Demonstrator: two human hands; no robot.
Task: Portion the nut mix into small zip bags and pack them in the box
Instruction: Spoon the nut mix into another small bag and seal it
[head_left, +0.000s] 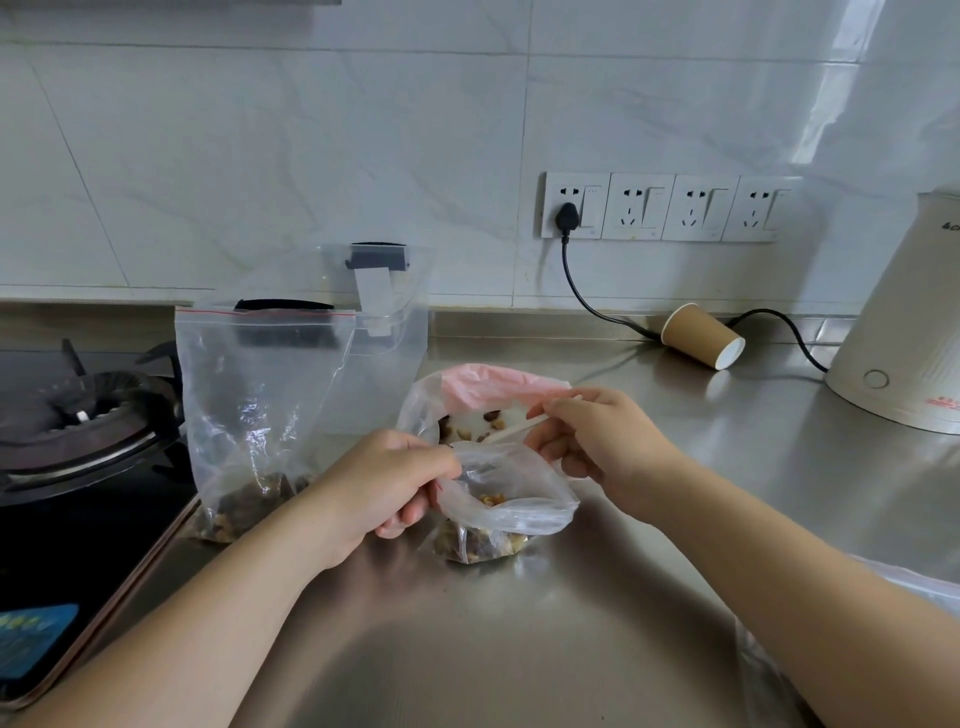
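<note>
My left hand (387, 486) pinches the rim of a small zip bag (511, 501) that stands open on the steel counter with nuts in its bottom. My right hand (605, 441) grips a thin white spoon handle (511, 428) that reaches into the pink-and-clear supply bag of nut mix (467, 395) just behind the small bag. A filled zip bag (260, 410) with a red strip stands upright to the left, nuts settled at its base. Behind it stands the clear plastic box (384, 332) with black latches.
A gas stove (78, 415) sits at the left. A paper cup (701, 335) lies on its side near the back wall, beside a black power cord (582, 291). A cream kettle (904, 322) stands at the right. More plastic bags (904, 587) lie at the lower right edge.
</note>
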